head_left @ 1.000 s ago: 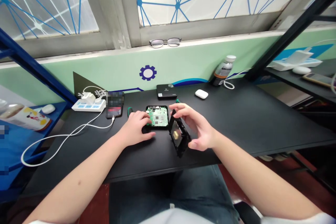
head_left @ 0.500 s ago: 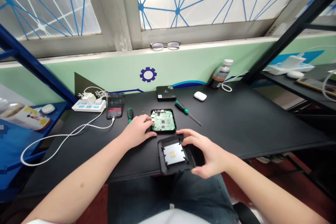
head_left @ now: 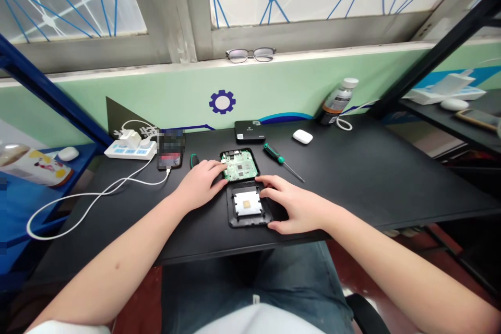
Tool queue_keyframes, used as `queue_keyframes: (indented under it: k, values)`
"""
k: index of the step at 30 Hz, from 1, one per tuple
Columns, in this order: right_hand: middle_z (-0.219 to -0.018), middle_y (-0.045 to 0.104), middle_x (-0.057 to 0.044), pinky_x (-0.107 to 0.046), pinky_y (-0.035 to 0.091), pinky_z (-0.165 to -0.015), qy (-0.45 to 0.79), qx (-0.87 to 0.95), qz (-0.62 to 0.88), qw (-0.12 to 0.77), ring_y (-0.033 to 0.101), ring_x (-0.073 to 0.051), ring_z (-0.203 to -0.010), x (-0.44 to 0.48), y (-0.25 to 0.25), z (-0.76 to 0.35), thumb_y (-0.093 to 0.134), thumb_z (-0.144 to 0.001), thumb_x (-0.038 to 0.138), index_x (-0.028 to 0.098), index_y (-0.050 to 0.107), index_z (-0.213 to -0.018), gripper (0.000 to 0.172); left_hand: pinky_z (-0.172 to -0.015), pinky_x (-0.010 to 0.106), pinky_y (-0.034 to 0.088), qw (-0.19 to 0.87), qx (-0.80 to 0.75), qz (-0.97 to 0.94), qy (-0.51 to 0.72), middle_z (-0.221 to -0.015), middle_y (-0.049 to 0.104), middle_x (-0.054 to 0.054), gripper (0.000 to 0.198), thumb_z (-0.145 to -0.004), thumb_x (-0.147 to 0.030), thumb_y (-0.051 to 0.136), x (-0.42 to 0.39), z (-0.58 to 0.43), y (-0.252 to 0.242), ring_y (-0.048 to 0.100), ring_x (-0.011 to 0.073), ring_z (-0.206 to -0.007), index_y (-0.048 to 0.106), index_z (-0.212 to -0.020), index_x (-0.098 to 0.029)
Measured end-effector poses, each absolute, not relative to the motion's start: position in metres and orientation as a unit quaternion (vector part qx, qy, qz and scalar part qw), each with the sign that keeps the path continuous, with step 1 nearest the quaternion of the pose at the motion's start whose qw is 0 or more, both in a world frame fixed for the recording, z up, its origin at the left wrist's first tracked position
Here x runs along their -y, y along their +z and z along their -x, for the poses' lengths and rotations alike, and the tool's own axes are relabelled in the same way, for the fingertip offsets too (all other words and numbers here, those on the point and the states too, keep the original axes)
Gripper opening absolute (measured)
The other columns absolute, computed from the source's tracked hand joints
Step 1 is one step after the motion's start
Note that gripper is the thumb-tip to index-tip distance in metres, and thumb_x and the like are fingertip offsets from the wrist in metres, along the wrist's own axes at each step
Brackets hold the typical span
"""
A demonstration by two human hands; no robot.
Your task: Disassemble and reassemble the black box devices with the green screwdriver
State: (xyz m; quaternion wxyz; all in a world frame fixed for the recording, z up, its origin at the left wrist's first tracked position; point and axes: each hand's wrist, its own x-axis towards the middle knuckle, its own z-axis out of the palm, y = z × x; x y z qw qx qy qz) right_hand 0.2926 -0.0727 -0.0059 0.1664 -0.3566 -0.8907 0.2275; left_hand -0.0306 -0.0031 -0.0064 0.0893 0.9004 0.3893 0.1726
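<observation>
A green circuit board (head_left: 241,166) sits in a shallow black case (head_left: 257,162) on the desk. My left hand (head_left: 202,181) grips that case at its left side, fingers on the left edge and thumb at the near corner. Directly below it lies a black case cover (head_left: 230,214), inner side up, with a silvery metal plate (head_left: 253,203) and a tan square pad (head_left: 246,204) on it. My right hand (head_left: 293,204) has the cover by its right side, thumb at the near corner and fingers at the far one. Cover and case are about edge to edge.
A green-and-black screwdriver (head_left: 282,160) lies right of the case; a second green-and-black handle (head_left: 194,160) is partly behind my left hand. Behind are a black box (head_left: 249,131), a white earbud case (head_left: 302,136) and a bottle (head_left: 338,102). At left, a phone (head_left: 171,148) and power strip (head_left: 131,149).
My right hand has brought the cover left and away from me, from a tilted pose at the desk's front edge to flat below the case. My left hand stays at the case.
</observation>
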Motion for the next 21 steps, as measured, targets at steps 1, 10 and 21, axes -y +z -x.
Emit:
queue_keyframes:
  k: [1, 10, 21]
  values:
    - [-0.162, 0.048, -0.026, -0.06, 0.055, -0.115, 0.224, 0.893, 0.353, 0.164, 0.053, -0.043, -0.149, 0.071, -0.005, -0.293, 0.087, -0.077, 0.036, 0.019, 0.068, -0.128, 0.057, -0.106, 0.051, 0.054, 0.096, -0.397, -0.896, 0.176, -0.136, 0.07, 0.015, 0.039, -0.106, -0.033, 0.057, 0.003, 0.031, -0.006, 0.064, 0.0331, -0.12, 0.064, -0.142, -0.017]
    - [-0.153, 0.059, -0.025, -0.066, 0.056, -0.107, 0.169, 0.917, 0.328, 0.148, 0.061, -0.045, -0.136, 0.064, 0.001, -0.292, 0.089, -0.078, 0.057, 0.021, 0.074, -0.121, 0.058, -0.106, 0.057, 0.049, 0.031, -0.494, -0.843, 0.212, -0.133, 0.071, 0.017, 0.039, -0.103, -0.034, 0.057, -0.004, 0.038, -0.005, 0.058, 0.0381, -0.126, 0.064, -0.137, -0.018]
    - [-0.129, 0.072, -0.017, -0.058, 0.063, -0.097, 0.109, 0.884, 0.382, 0.248, 0.071, -0.033, -0.114, 0.026, -0.019, -0.28, 0.052, -0.106, 0.026, 0.022, 0.075, -0.119, 0.026, -0.097, 0.052, 0.048, 0.002, -0.531, -0.819, 0.216, -0.123, 0.072, 0.015, 0.027, -0.102, -0.023, 0.052, -0.007, 0.043, 0.0, 0.058, 0.0369, -0.121, 0.072, -0.119, -0.021]
